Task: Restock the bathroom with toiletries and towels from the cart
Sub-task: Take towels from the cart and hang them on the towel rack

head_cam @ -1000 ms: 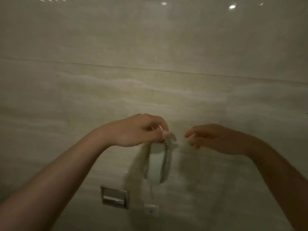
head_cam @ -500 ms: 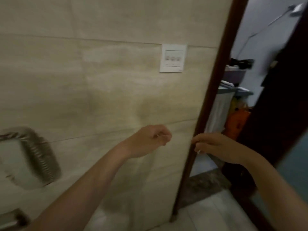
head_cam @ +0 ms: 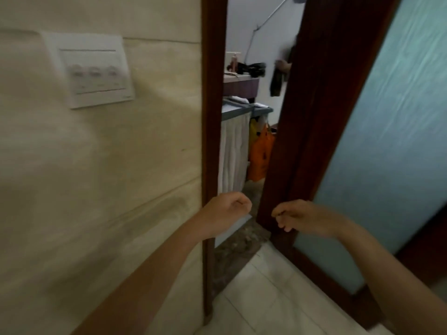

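Both our hands, left hand (head_cam: 227, 207) and right hand (head_cam: 298, 217), are loosely curled and empty; the cart's (head_cam: 244, 110) white cloth (head_cam: 233, 153) looks soft and light, best gathered by its folds.

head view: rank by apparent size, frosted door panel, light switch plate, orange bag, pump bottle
1. Frosted door panel, by far.
2. Light switch plate, though it sits near the camera.
3. Orange bag, partly hidden by the door.
4. Pump bottle, far off and tiny.
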Demonstrator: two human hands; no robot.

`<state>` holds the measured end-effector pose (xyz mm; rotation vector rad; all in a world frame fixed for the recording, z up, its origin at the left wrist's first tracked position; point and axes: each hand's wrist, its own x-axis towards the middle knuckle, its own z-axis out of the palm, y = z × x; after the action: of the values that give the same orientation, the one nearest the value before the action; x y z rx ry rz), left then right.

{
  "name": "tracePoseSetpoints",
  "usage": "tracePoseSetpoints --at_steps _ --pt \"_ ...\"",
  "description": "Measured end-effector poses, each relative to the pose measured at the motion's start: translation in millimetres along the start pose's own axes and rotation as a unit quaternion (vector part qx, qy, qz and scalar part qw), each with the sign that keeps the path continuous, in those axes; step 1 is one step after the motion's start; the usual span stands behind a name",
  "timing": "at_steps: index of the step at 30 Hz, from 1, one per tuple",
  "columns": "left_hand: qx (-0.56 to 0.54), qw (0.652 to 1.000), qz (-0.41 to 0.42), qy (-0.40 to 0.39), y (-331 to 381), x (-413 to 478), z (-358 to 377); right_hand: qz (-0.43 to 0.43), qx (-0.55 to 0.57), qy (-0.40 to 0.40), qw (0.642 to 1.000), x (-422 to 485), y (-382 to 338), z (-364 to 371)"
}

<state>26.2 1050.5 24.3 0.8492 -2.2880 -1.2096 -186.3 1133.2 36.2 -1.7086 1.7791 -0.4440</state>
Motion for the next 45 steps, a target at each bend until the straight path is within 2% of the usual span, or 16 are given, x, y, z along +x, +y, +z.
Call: tracePoseSetpoints --at_steps 5,9,14,19,22,32,36,39,41,45 --pt "-0.022 0.998 0.006 -0.051 -14.9 64.9 11.7 0.073 0.029 0.031 0.996 17.7 31.8 -25.5" --pt "-0.062 0.996 0.007 -0.069 -29.8 103.7 22.5 0.089 0.054 0.049 0.993 44.3 53.5 -39.3" --pt "-0.101 0.994 -0.026 -0.040 -48.3 154.8 44.3 0.088 0.103 0.103 0.985 85.7 89.4 -48.6" --pt "-0.089 0.994 -0.069 -0.002 -61.6 226.0 61.6 0.063 0.138 0.157 0.976 141.6 142.4 -76.4" --pt "-0.077 0.992 -0.103 0.016 -68.3 271.6 66.6 0.061 0.141 0.129 0.980 184.8 179.6 -103.6" --pt "-0.150 0.962 -0.202 0.107 -78.6 389.2 85.0 0.001 0.145 0.010 0.989 304.8 256.0 -169.2" --pt "-0.133 0.949 -0.253 0.133 -97.3 405.9 79.2 -0.017 0.253 -0.050 0.966 349.1 269.8 -182.9" --pt "-0.127 0.934 -0.290 0.162 -113.0 423.0 61.7 0.026 0.208 -0.061 0.976 388.1 270.8 -184.8" --pt "-0.127 0.924 -0.302 0.195 -125.0 437.5 43.7 0.009 0.174 -0.065 0.982 414.9 270.3 -183.6" --pt "-0.094 0.929 -0.284 0.216 -152.7 468.0 0.3 -0.002 0.173 -0.084 0.981 478.1 255.1 -184.2"
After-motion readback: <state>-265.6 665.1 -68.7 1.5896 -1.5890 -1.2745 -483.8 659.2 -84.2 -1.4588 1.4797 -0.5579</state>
